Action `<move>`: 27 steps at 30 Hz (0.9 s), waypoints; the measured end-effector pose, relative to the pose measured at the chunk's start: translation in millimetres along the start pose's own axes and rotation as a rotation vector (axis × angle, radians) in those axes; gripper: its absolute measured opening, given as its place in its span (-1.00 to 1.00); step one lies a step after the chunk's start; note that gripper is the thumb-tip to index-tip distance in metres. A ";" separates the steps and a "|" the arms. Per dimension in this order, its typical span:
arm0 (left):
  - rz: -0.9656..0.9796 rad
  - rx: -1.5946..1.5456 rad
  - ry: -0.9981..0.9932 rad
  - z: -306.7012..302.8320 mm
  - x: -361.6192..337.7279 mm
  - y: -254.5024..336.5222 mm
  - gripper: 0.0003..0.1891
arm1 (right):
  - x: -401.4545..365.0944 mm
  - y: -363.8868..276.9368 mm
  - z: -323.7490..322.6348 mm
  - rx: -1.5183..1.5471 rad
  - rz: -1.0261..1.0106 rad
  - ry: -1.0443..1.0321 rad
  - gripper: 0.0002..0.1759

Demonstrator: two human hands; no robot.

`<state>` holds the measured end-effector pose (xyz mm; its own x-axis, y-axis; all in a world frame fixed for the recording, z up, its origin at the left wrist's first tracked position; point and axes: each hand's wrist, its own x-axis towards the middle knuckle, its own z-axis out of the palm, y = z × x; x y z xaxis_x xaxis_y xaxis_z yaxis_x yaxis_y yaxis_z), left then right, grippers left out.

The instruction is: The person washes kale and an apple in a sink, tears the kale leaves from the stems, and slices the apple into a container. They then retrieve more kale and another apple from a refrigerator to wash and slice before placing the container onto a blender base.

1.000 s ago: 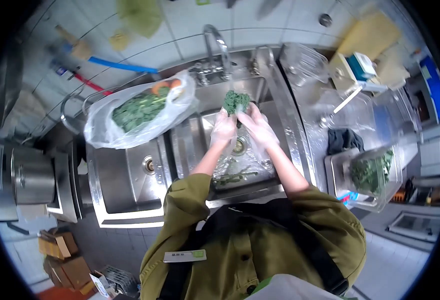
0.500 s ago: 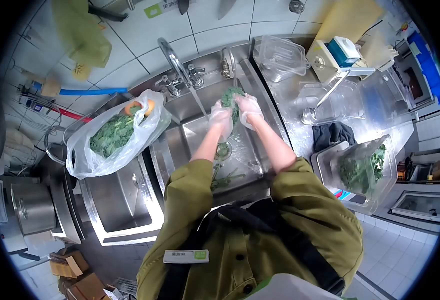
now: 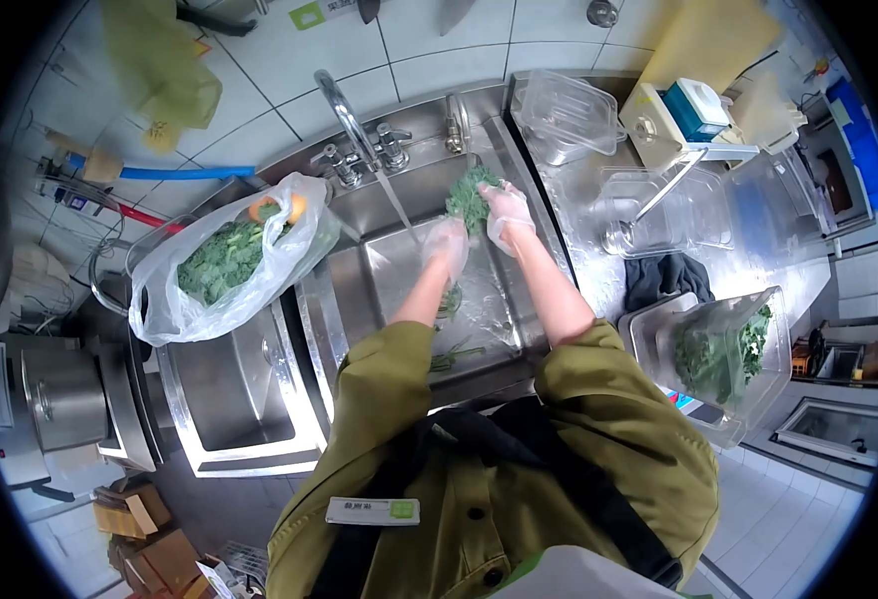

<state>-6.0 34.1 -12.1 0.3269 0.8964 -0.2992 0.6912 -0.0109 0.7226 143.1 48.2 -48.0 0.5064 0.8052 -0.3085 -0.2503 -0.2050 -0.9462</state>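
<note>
A bunch of curly green kale [image 3: 467,198] is held over the right-hand sink basin [image 3: 399,285], below a small tap [image 3: 457,125]. My right hand [image 3: 509,210], in a clear plastic glove, grips the leaves from the right. My left hand [image 3: 446,246], gloved the same way, closes around the lower left part of the bunch; its fingertips are partly hidden. Water runs from the large faucet [image 3: 347,110] into the basin, left of my hands. Cut stems [image 3: 456,355] lie on the basin floor.
At left, a plastic bag [image 3: 289,250] of kale rests over the other basin [image 3: 244,399]. To the right stand a clear tub [image 3: 733,349] with leaves, a dark cloth [image 3: 666,280] and stacked clear containers [image 3: 569,110] on the steel counter.
The kale has spread out and shows more fully between my hands. My right hand has shifted slightly right, and my left hand has moved a little down, farther from it.
</note>
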 end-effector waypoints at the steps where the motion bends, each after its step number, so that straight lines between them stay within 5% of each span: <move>1: -0.022 0.010 0.016 -11.7 -10.1 13.3 -0.56 | -4.3 -7.7 -3.4 -0.021 0.031 -0.078 -0.55; 2: -0.090 -0.041 0.035 -21.7 -17.9 31.0 -0.58 | -8.7 -14.9 -5.2 -0.043 0.063 -0.154 -0.50; 3: -0.156 -0.093 0.053 -30.7 -27.4 46.4 -0.59 | -37.8 -56.4 -2.0 -0.545 -0.050 -0.028 -0.41; 6: 0.339 0.499 -0.031 -30.4 -26.6 6.0 -0.61 | -71.0 -71.7 -9.9 -1.286 -0.738 0.015 -0.35; 7: 0.181 0.233 0.105 -26.2 -36.3 0.1 -0.63 | -76.1 -77.1 -12.2 -1.356 -1.255 -0.005 -0.43; 8: 0.235 0.264 0.050 -27.5 -40.0 -6.1 -0.64 | -87.6 -79.6 -16.6 -1.399 -1.301 -0.285 -0.52; 10: 0.333 0.326 -0.062 -42.8 -58.3 -8.5 -0.65 | -102.2 -66.0 -7.2 -1.491 -0.783 -0.689 -0.62; 11: 0.414 0.691 -0.165 -51.9 -72.0 -5.0 -0.69 | -116.5 -64.8 -6.7 -1.385 -0.768 -0.693 -0.66; 14: 0.557 0.675 -0.093 -68.6 -118.1 -10.9 -0.75 | -145.1 -45.9 -4.3 -1.186 -0.715 -0.814 -0.67; 16: 0.592 0.403 0.030 -40.3 -105.0 -75.9 -0.69 | -155.1 -35.5 3.5 -1.036 -0.489 -0.753 -0.67; 19: 0.076 0.194 0.237 -29.9 -116.9 -83.2 -0.56 | -182.2 -34.3 18.0 -0.960 -0.271 -0.649 -0.72; 20: 0.038 0.289 0.232 -35.2 -122.5 -80.9 -0.56 | -189.6 -35.2 18.3 -0.960 -0.213 -0.606 -0.72; 21: 0.001 0.385 0.224 -40.3 -127.1 -79.1 -0.56 | -163.5 51.4 16.9 -0.274 -0.169 -0.585 -0.68; 22: -0.036 0.481 0.213 -45.2 -130.3 -78.1 -0.56 | -207.1 -4.9 21.5 -0.552 -0.322 -0.528 -0.67; 23: 0.053 0.499 0.325 -55.8 -144.0 -78.4 -0.82 | -210.9 -7.9 7.5 -0.673 -0.323 -0.561 -0.61; 24: 0.115 0.723 0.272 -52.6 -136.4 -107.4 -0.82 | -212.9 -11.0 -6.2 -0.795 -0.329 -0.596 -0.55; 25: 0.027 0.628 0.316 -67.0 -151.6 -85.6 -0.76 | -213.5 -14.4 -20.3 -0.914 -0.340 -0.633 -0.47; 27: 0.074 0.698 0.323 -79.4 -160.3 -73.4 -0.57 | -255.6 -83.8 -49.6 -0.566 -0.257 -0.399 -0.46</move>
<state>-160.4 -73.6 32.4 0.2574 0.9663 0.0089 0.9563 -0.2560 0.1415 75.5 -168.0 105.3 0.1263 0.9854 -0.1137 0.3542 -0.1519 -0.9228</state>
